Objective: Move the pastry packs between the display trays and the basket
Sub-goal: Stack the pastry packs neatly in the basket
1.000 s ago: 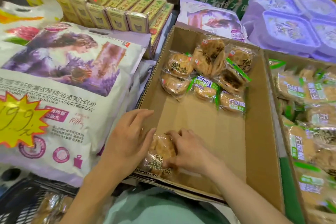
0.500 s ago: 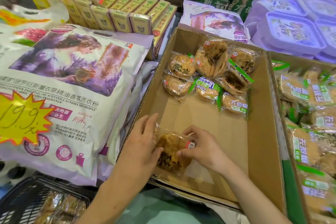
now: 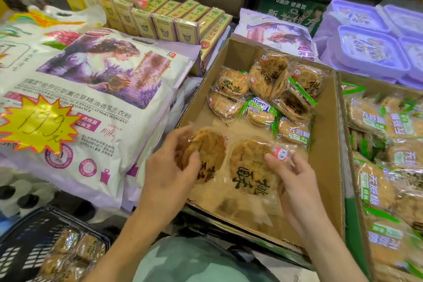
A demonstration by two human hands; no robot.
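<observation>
Holding one clear-wrapped round brown pastry pack (image 3: 207, 151) each, left hand (image 3: 169, 174) and right hand (image 3: 295, 176) hover over the brown cardboard display tray (image 3: 325, 167); more packs fill its far end and the black plastic basket (image 3: 25, 245).

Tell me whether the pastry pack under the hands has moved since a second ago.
Yes. It lay flat at the cardboard tray's near edge; now the hands hold two packs further in: left hand one, right hand another.

Single wide-angle head-worn view, looking forward and steeply down, close over a cardboard display tray (image 3: 325, 167), basket (image 3: 25, 242) at lower left edge
</observation>
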